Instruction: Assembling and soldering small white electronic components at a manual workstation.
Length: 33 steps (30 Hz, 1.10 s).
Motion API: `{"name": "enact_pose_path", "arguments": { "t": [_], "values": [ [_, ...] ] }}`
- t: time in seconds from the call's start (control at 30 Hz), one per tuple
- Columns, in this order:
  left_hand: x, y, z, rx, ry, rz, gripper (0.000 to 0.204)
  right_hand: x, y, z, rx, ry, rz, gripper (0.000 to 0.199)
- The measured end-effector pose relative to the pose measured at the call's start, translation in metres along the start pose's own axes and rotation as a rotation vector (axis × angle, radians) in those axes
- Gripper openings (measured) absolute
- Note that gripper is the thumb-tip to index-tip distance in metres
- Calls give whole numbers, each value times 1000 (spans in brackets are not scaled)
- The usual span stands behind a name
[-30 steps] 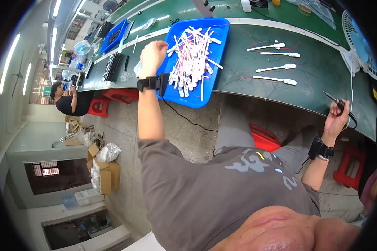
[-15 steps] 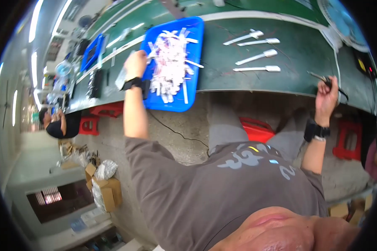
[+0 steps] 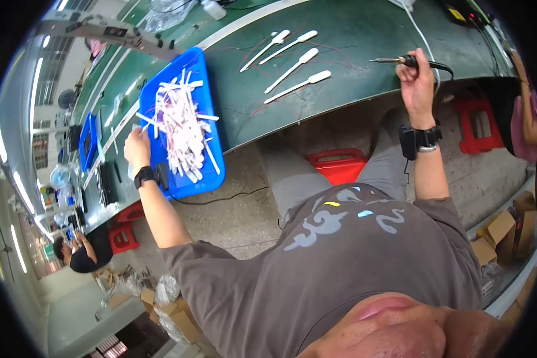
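In my right hand (image 3: 417, 80) is a soldering iron (image 3: 410, 61), held by its dark handle with the metal tip pointing left over the table. My left hand (image 3: 138, 148) is at the left side of a blue tray (image 3: 201, 190), its fingers closed; what is between them is too small to make out. The tray holds a heap of thin white strips (image 3: 182, 122) with reddish wires among them. Between the tray and the iron, several white paddle-shaped pieces (image 3: 292, 70) with fine red wires lie spread on the green table (image 3: 352, 74).
A white cable (image 3: 420, 39) runs across the table near my right hand. A dark box with a red light (image 3: 459, 13) stands at the far right. Another blue tray (image 3: 88, 142) lies further left. Red stools (image 3: 480, 125) stand below the table, and a person (image 3: 85, 253) sits at far left.
The view has turned, so the table and tray appear shifted left. My right hand has raised the soldering iron over the table, its tip now pointing left. My left hand remains by the tray's left side.
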<state>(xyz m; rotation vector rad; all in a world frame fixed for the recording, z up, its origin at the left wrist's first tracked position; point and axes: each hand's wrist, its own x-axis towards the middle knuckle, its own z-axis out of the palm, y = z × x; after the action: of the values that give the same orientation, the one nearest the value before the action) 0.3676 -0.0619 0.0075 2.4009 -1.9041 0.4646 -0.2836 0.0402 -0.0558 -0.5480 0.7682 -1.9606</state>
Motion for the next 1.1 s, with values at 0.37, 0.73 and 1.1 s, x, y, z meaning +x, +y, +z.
{"name": "enact_pose_path", "arguments": {
  "t": [0.37,0.73,1.1],
  "values": [
    [-1,1,-2,-667,291,-257,34,2,0,-16,-2,-45,13,24],
    [-8,9,0,-1226,178,-455,25,6,-1,-12,-11,-74,28,25],
    [-20,65,-55,-510,147,214,18,4,-1,-7,-44,-56,4,24]
  ]
}}
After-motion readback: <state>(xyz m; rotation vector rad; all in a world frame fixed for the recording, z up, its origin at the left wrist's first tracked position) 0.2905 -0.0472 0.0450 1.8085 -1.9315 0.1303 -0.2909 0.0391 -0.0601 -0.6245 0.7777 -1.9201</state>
